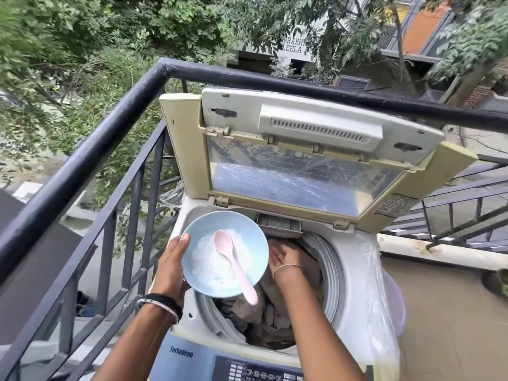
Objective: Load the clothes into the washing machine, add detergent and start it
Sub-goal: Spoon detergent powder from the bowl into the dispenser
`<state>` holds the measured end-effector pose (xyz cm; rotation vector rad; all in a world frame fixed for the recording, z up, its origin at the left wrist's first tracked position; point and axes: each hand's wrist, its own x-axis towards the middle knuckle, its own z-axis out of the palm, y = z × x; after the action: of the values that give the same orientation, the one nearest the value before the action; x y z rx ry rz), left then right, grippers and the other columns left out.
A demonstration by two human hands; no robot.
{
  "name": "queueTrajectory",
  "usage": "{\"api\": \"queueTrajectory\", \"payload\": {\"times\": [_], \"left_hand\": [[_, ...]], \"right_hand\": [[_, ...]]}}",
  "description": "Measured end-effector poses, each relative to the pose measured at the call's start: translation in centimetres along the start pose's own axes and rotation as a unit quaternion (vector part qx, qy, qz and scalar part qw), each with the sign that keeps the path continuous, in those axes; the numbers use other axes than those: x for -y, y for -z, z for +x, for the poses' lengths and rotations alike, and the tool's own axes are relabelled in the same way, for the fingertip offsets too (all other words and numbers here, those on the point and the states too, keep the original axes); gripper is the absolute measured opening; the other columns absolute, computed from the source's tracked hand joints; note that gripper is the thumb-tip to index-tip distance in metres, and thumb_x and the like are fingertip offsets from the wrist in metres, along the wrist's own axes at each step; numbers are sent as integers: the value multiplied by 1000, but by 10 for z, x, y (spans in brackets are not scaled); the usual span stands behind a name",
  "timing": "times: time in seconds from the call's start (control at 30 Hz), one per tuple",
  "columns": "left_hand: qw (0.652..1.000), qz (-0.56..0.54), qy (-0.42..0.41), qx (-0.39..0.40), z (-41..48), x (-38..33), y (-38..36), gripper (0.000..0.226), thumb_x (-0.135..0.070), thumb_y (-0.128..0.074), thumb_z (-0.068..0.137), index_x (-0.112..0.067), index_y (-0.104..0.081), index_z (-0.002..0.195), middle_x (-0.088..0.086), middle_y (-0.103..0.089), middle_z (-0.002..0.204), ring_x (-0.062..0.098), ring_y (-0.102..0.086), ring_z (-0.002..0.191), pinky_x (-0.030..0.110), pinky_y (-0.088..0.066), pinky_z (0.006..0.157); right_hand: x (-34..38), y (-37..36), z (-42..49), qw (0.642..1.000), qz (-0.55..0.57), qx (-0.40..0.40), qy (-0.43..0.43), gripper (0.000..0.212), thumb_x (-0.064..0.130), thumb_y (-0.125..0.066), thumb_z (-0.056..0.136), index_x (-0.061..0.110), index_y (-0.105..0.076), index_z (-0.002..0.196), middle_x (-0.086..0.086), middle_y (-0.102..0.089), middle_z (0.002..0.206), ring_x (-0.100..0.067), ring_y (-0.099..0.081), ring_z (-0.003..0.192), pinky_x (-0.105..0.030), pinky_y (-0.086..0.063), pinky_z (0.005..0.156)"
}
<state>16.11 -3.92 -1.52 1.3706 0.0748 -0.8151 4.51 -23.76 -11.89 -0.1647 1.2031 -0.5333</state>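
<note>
Control panel (264, 372) of the washing machine (354, 259), nearest the viewer, at the front edge of the drum opening. Above the opening's left half, the left hand (170, 268) grips a pale blue bowl (220, 224), thumb curled over the rim. The bowl holds white detergent powder (206, 259) and a pink spoon (233, 265). The right hand (286, 257) lies flat-fingered and palm up, holding nothing, over the brown clothes (275, 320) filling the drum. The lid (302, 171) stands raised behind the opening, and a black railing (110, 127) runs beyond it.
</note>
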Motion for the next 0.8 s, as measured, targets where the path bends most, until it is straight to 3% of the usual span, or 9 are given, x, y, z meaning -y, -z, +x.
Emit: {"api": "queueTrajectory", "payload": {"times": [0.07,0.13,0.27,0.37,0.43,0.5,0.67,0.8], "left_hand": [[1000,-2,-11,-9,1,1,-3,32,-46,-62,78,-24,-67,101,12,-67,116,38,-61,113,61,-46,97],[1000,-6,-17,-19,1,2,-7,23,-40,-62,85,-22,-66,97,12,-66,113,39,-60,113,61,-45,98],[999,-7,-35,-22,-1,3,-17,16,-34,-58,93,-18,-63,95,11,-65,107,34,-61,105,54,-48,94],[998,-8,-65,-22,-5,1,-31,17,-26,-50,98,-12,-59,103,6,-64,97,27,-61,92,39,-50,81],[997,-14,-73,-27,-7,1,-38,17,-24,-50,98,-11,-58,105,7,-65,95,26,-60,92,41,-50,82],[997,-9,-70,-30,-6,4,-42,21,-27,-53,97,-11,-59,108,9,-66,99,27,-61,95,48,-49,89],[996,16,-83,-30,-4,4,-51,17,-32,-55,95,-16,-59,102,5,-65,96,26,-61,96,49,-48,92],[994,29,-100,-23,-5,6,-52,42,-62,-61,77,-28,-62,102,8,-68,110,32,-62,109,58,-45,100]], "right_hand": [[2,8,-20,991,-130,-11,40,28,3,-40,96,12,-53,120,-8,-57,89,-21,-57,72,-32,-48,62],[5,20,-47,965,-243,29,92,29,-9,-44,90,10,-57,107,-11,-61,91,-19,-57,64,-28,-47,55],[18,45,-109,903,-371,159,148,44,-15,-56,82,12,-57,117,-13,-67,89,-22,-63,75,-31,-52,61],[31,56,-141,854,-419,236,196,58,-5,-68,75,25,-54,122,-15,-67,92,-21,-63,78,-32,-55,69],[37,56,-154,830,-446,268,200,67,0,-71,70,31,-52,126,-14,-67,93,-22,-63,75,-36,-56,68],[37,52,-163,829,-445,285,182,69,-4,-73,69,29,-54,127,-12,-66,89,-23,-62,73,-38,-56,66],[39,44,-183,855,-376,316,165,55,-5,-81,69,12,-64,118,-21,-63,86,-25,-60,71,-34,-54,62],[43,41,-198,862,-343,347,138,53,-5,-78,72,10,-62,121,-31,-65,94,-33,-64,78,-35,-57,66]]}}
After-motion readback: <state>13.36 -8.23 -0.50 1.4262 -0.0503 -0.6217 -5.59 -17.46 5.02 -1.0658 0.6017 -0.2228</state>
